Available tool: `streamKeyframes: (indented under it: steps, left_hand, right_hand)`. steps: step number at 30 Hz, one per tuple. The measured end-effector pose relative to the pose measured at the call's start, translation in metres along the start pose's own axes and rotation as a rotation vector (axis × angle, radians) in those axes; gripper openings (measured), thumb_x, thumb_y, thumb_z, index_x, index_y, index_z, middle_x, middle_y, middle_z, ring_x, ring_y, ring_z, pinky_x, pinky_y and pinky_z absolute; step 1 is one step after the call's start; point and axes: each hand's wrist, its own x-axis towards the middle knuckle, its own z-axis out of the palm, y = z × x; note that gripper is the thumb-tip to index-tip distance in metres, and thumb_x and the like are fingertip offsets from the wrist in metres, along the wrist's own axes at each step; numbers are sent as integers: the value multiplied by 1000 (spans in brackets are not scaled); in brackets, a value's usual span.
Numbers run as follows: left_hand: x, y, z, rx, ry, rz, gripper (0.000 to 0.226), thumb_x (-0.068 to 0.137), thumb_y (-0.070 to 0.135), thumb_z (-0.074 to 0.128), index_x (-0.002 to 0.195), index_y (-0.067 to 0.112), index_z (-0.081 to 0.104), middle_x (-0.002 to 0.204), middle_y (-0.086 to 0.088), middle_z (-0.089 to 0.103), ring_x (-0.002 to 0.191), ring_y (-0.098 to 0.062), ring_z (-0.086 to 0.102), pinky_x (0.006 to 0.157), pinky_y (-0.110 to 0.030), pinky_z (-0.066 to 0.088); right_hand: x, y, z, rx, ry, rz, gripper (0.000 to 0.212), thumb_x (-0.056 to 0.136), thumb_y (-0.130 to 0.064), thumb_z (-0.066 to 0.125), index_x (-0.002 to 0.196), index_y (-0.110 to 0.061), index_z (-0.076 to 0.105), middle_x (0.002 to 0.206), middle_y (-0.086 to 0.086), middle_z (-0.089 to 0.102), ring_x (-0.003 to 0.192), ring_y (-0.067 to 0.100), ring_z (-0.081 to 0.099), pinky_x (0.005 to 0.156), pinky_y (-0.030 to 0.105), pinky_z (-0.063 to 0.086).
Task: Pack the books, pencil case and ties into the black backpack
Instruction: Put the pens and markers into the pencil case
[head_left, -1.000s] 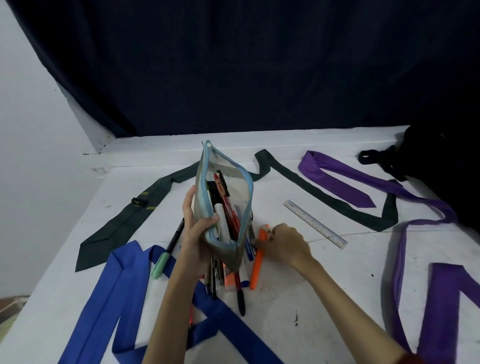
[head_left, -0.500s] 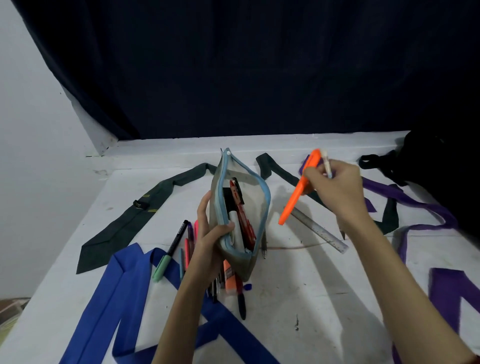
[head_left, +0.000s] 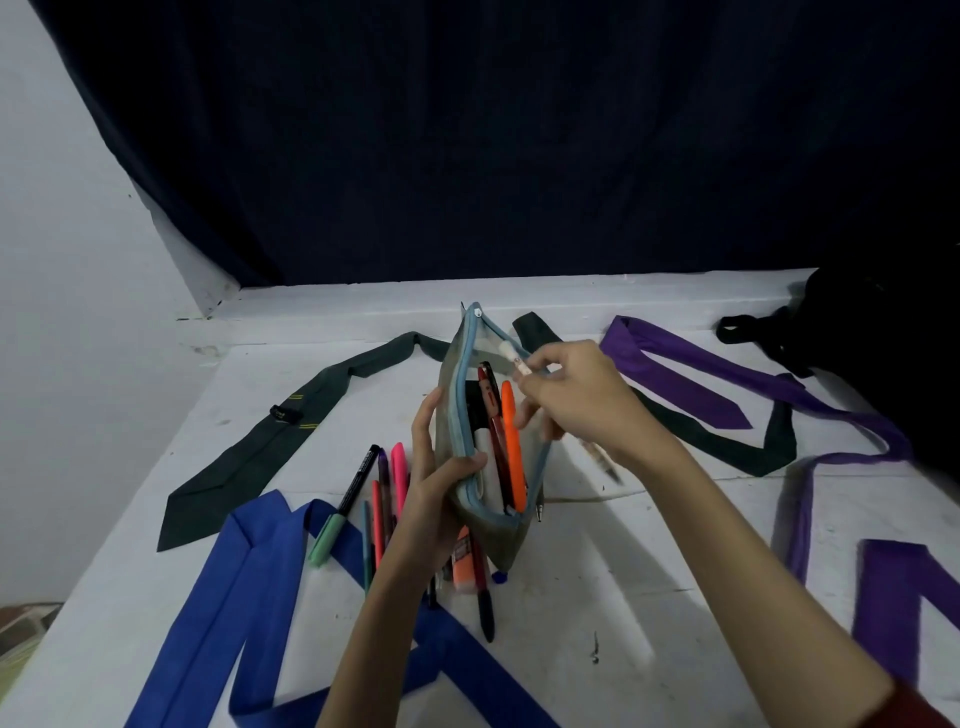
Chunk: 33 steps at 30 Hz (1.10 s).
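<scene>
Head view: the white bench (head_left: 597, 613) is shown strewn with three ties, a blue tie (head_left: 249, 587) at the near left, a dark green tie (head_left: 270, 447) behind it and a purple tie (head_left: 691, 379) at the right. The black backpack (head_left: 883, 338) is seen at the far right edge, well apart from the hands. The pencil case (head_left: 488, 441) is held upright and unzipped above the bench, its near wall gripped by the left hand (head_left: 436, 488). The orange highlighter (head_left: 511, 441), carried in the air half a second ago, is now lodged inside the case beside a red pen (head_left: 491, 410). A white-tipped pen (head_left: 517, 358) is pinched in the right hand (head_left: 576, 400), clamped just over the case mouth. Loose pens (head_left: 384, 493) are left lying on the bench beside the left hand. Filling of the case is judged to be partly done; no tie has yet been packed, and no books can be seen.
</scene>
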Motion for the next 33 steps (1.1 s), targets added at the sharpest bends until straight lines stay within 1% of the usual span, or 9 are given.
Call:
streamKeyframes:
  steps: [4,10,13,17,19,23,26,29,33]
  left_hand:
    - [-1,-1,1,-14,-7,0,90,57,21,69,138,39,33,132,-11,48,100,-23,64,75,-38,56]
    - [-1,1,3,-38,-4,-7,90,56,19,69,138,38,34,121,-5,58,95,-23,66,70,-36,56]
    - [-1,3,0,-39,18,3,88,58,13,68,137,36,35,111,2,65,93,-21,67,67,-34,56]
    - [-2,13,-12,-11,59,28,85,65,7,62,139,34,32,108,5,67,93,-22,67,64,-34,56]
    - [-3,20,-20,-5,76,65,79,69,4,52,140,32,30,103,7,69,90,-19,68,63,-32,56]
    - [-7,35,-33,-24,141,104,80,68,4,49,143,27,30,110,-1,62,89,-18,66,65,-32,57]
    - [-9,39,-39,-38,185,97,80,68,6,50,143,28,31,113,-2,58,89,-18,66,64,-32,57]
    - [-10,39,-42,-44,208,95,80,69,6,50,143,28,32,109,1,62,87,-17,67,63,-32,57]
    - [-9,40,-44,-42,217,99,79,68,5,50,142,27,33,101,4,67,86,-16,68,63,-32,57]
  right_hand:
    - [5,-9,3,202,85,-4,3,95,-8,52,96,-8,54,74,11,71,46,17,64,49,28,53]
    - [16,1,15,-69,88,-26,20,88,-19,63,101,-18,48,94,13,65,75,25,69,72,44,58]
    - [16,5,12,-45,137,-56,16,87,-23,63,95,-23,50,88,12,67,82,27,68,75,46,57]
    - [11,10,-3,122,347,-120,7,88,-11,60,90,-14,54,71,7,68,50,13,63,48,24,49]
    - [16,28,-5,105,422,-69,11,87,-8,60,81,-14,53,68,9,66,40,9,55,43,22,43]
    - [31,77,15,-193,235,172,14,88,-22,60,82,-10,56,84,9,65,74,25,61,68,35,50]
    - [37,100,38,-478,97,265,31,91,-38,56,95,-7,55,95,10,61,87,26,57,66,29,40]
    - [41,108,50,-553,21,272,29,93,-35,54,101,-7,53,96,9,60,87,25,57,64,28,38]
    - [48,105,51,-312,27,290,24,89,-22,56,70,-12,46,70,6,54,65,21,53,52,26,38]
